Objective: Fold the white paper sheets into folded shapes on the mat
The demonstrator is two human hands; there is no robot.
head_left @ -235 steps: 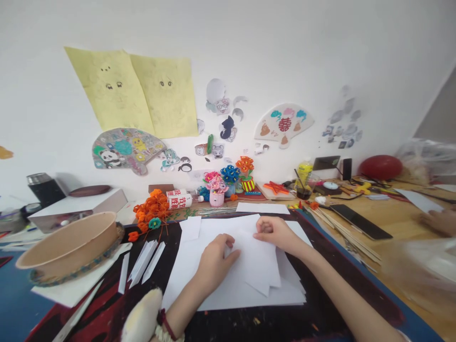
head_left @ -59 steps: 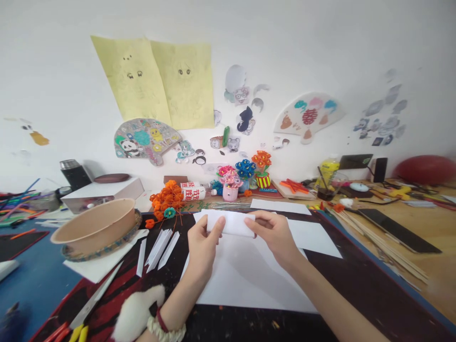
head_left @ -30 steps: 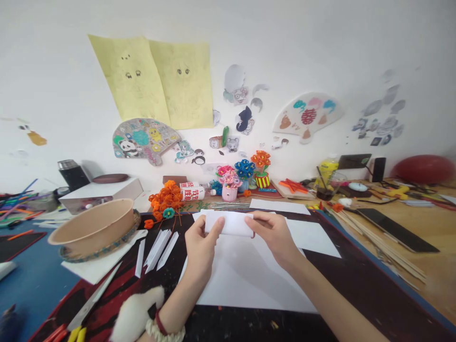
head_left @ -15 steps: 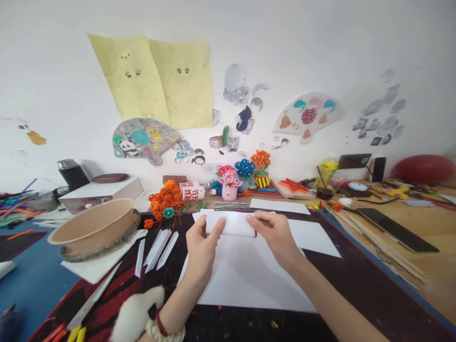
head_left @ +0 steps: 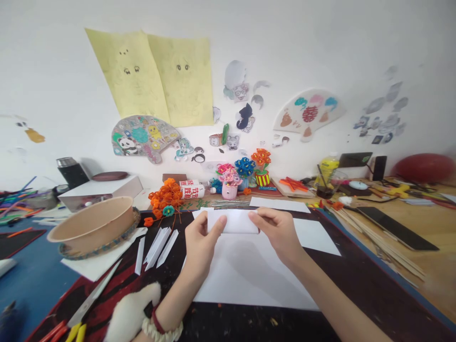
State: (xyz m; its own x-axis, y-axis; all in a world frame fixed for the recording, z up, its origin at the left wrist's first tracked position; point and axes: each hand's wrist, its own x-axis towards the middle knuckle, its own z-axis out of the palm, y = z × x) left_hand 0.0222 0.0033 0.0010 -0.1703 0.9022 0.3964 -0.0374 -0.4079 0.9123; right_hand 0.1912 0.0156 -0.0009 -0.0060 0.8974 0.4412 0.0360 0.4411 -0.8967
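Note:
A small folded white paper (head_left: 233,222) is held up level between both hands. My left hand (head_left: 201,244) pinches its left end, thumb on the near face. At the right end, my right hand (head_left: 280,232) grips it between thumb and fingers. Below the hands a large white sheet (head_left: 249,280) lies on the dark mat (head_left: 356,285), with a shadow across it. Several folded white strips (head_left: 156,249) lie left of my left hand. Another white sheet (head_left: 317,236) is partly behind my right hand.
Left are a beige bowl (head_left: 92,225), scissors (head_left: 89,304) and a white fluffy object (head_left: 133,311). Orange flowers (head_left: 166,197) and small flower pots (head_left: 230,191) stand at the back. Thin sticks (head_left: 381,247) and a black flat device (head_left: 395,228) lie right.
The folded paper and my right hand have shifted slightly right. Both hands keep their hold. The large sheet's left edge has shifted a little relative to my left arm.

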